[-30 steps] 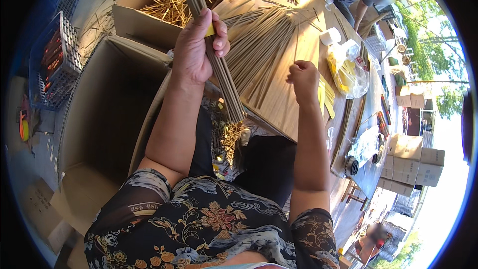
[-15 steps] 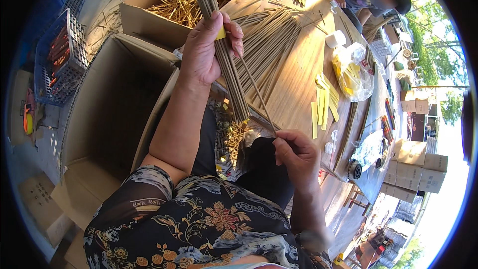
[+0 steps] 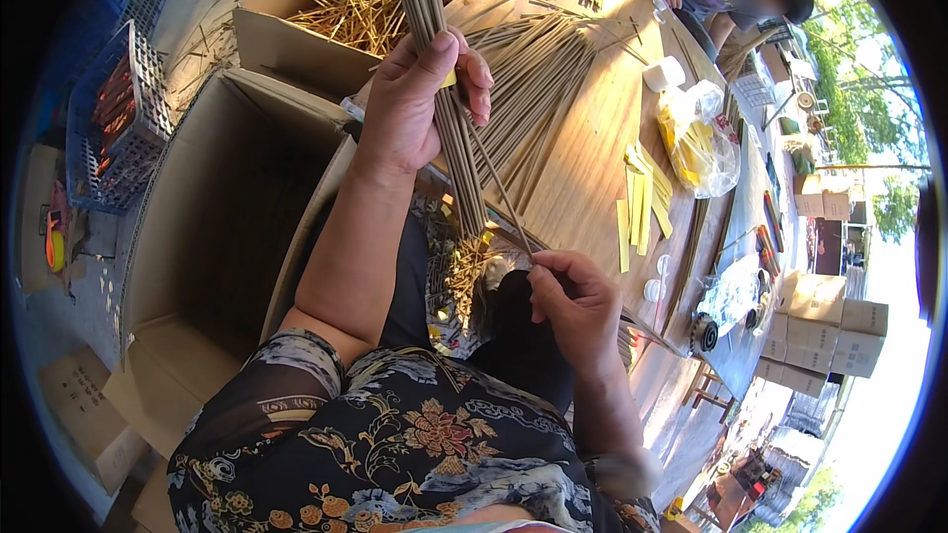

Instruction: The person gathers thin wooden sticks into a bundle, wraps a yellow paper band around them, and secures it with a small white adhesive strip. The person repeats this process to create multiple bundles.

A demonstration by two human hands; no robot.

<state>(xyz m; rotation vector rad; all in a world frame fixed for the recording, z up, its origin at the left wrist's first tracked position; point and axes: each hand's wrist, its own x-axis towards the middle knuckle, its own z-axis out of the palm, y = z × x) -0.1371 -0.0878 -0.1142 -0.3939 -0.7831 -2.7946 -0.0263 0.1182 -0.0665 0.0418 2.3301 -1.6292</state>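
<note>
1. A thick bundle of long, thin, olive-brown sticks [image 3: 444,89] is standing nearly upright, tilting slightly, with its upper end running out of view and its lower ends fanning out into bare yellow tips just above the lap.
2. A single thin olive-brown stick [image 3: 504,199] is slanting away from the bundle's lower part, its top lying against the bundle and its lower end sitting pinched between fingertips.

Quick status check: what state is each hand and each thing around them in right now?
left hand: shut on stick bundle, upright
right hand: pinching single stick
big cardboard box: open
far box: open, holds straw
yellow strips: loose on table
</note>
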